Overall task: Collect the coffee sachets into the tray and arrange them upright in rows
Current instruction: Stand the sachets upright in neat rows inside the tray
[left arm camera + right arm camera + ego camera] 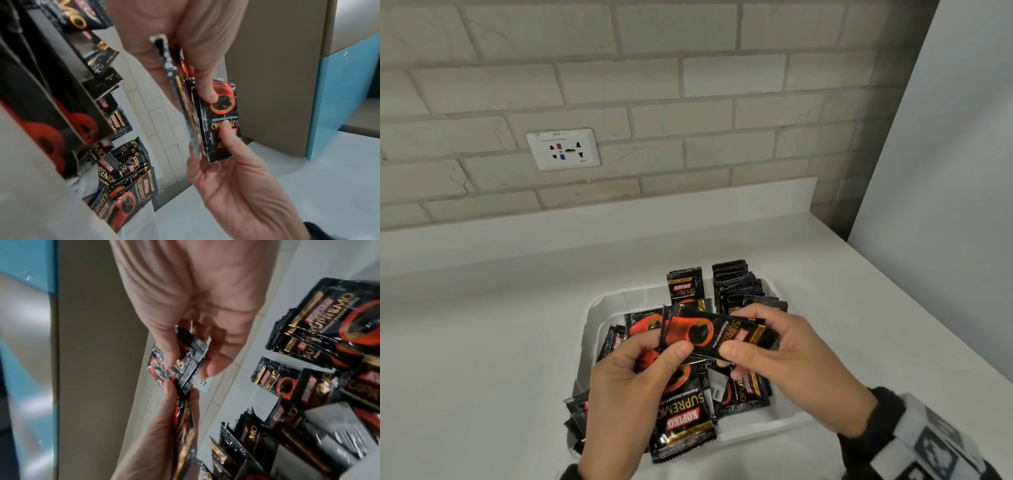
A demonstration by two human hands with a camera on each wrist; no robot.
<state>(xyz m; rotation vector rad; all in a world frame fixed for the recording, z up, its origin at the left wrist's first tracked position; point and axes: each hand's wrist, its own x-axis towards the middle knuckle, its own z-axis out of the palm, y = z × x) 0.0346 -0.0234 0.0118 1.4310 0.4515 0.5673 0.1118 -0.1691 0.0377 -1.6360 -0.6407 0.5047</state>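
Note:
A white tray (pixel 589 329) sits on the white counter, full of black-and-red coffee sachets. A row of sachets (pixel 736 284) stands upright along its far right side, and one more (pixel 685 287) stands at the back. Loose sachets (pixel 685 411) lie jumbled in the near half. Above the tray both hands hold a small stack of sachets (pixel 715 334) sideways. My left hand (pixel 640 377) pinches its left end, thumb on top. My right hand (pixel 774 346) grips the right end. The stack (pixel 220 120) shows edge-on in the left wrist view, and again as a stack (pixel 180 363) in the right wrist view.
A brick-tile wall with a white power socket (pixel 563 149) rises behind the counter. A pale panel (pixel 945 137) stands at the right, past the counter's corner. Bare counter (pixel 465 342) lies left of the tray. A few sachets (pixel 575 418) hang over the tray's near left rim.

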